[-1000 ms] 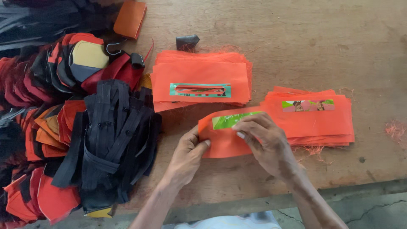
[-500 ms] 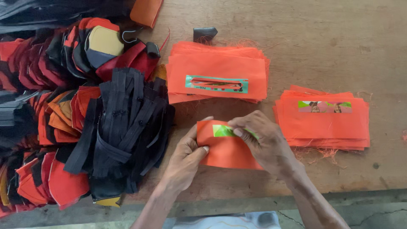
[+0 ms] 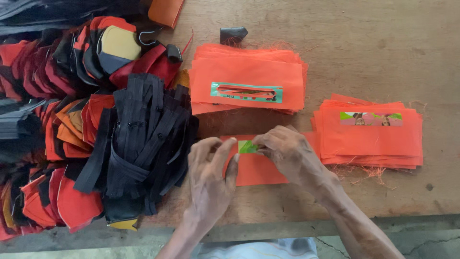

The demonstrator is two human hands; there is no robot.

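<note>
Both hands press a flat orange fabric rectangle onto the wooden bench. Left hand lies open, fingers spread on its left end. Right hand pinches the green strip on its top edge. Black zipper bundle just left of left hand; labelled orange stacks sit beyond and right.

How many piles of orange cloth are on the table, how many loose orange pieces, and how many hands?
Stacks of orange cloth: 2, the upper stack and the right stack
Single orange piece under the hands: 1
Hands: 2, left hand and right hand
Total: 5
</note>
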